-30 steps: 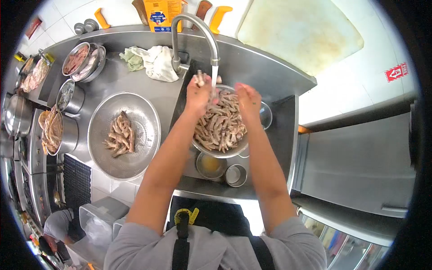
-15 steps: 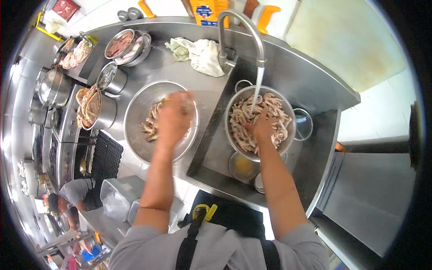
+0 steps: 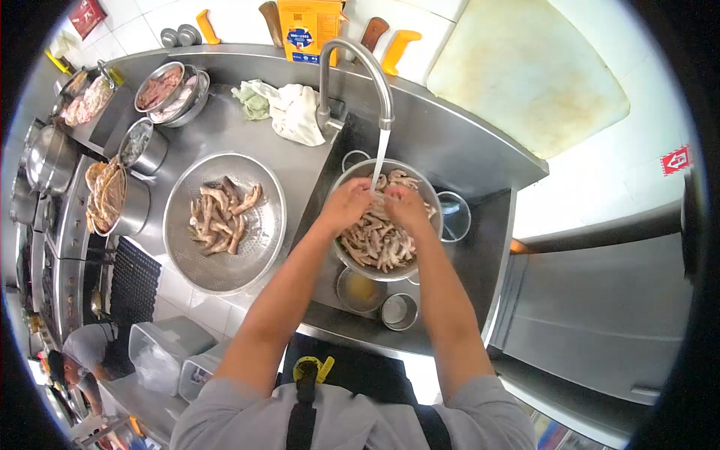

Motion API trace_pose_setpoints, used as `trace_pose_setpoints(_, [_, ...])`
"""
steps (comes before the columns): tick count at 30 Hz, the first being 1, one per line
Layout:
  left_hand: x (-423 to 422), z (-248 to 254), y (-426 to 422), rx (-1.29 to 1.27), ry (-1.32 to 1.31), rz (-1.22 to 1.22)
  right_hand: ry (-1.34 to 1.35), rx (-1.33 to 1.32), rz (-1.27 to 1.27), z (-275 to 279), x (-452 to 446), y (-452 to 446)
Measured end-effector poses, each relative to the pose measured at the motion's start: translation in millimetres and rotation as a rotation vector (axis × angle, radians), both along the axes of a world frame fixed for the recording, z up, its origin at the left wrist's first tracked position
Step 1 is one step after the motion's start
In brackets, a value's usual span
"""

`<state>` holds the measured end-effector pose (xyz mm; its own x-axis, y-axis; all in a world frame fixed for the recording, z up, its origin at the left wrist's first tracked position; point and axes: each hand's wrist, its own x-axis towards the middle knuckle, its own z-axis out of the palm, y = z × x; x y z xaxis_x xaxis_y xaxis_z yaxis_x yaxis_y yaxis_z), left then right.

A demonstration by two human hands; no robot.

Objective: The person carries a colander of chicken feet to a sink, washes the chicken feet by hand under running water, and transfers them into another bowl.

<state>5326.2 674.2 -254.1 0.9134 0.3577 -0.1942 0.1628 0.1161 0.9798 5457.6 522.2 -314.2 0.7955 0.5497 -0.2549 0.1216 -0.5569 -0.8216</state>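
Water runs from the curved faucet [image 3: 362, 52] into a metal pot [image 3: 346, 264] heaped with chicken feet [image 3: 379, 241] in the sink. My left hand [image 3: 347, 205] is over the pot's left side, its fingers curled near the stream. Beside it, my right hand [image 3: 406, 208] is bent over the feet, fingers closed. Whatever lies between the fingers of both hands is too small and hidden to name. A perforated metal colander [image 3: 259, 259] on the counter to the left holds a smaller pile of chicken feet [image 3: 217, 217].
A bowl with yellowish liquid [image 3: 361, 289] and a small metal cup [image 3: 399, 311] stand in the sink's front. Cloths [image 3: 296, 114] lie behind the colander. Bowls of meat [image 3: 159, 88] and a full pot [image 3: 133, 206] are at left. Another person [image 3: 86, 349] is at lower left.
My left hand has moved from above the colander back to the pot, beside my right hand. More feet now lie in the colander. The view has shifted.
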Motion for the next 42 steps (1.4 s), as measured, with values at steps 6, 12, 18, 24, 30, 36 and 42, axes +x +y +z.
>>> trace_pose_setpoints(6, [47, -10, 8, -0.614, -0.119, 0.263, 0.488, 0.809, -0.330, 20, -34, 102])
trace_pose_setpoints(12, [31, 41, 3, -0.491, -0.285, 0.378, -0.105, 0.667, -0.147, 70, -55, 104])
trace_pose_setpoints(18, [-30, 111, 10, -0.372, -0.249, 0.404, 0.329, 0.721, -0.327, 182, -125, 118])
trace_pose_setpoints(24, [27, 49, -5, -0.278, -0.127, 0.341, 0.683, 1.041, -0.361, 74, -40, 91])
trace_pose_setpoints(30, [40, 37, -11, -1.019, -0.543, 0.153, 0.975, 1.331, -0.290, 77, -3, 61])
trace_pose_setpoints(36, [38, 23, -4, -1.108, -0.551, 0.051, 0.986, 1.331, -0.269, 92, -10, 64])
trace_pose_setpoints(42, [32, 32, -17, -0.991, -0.404, 0.162, 0.083, 0.792, -0.125, 59, -12, 71])
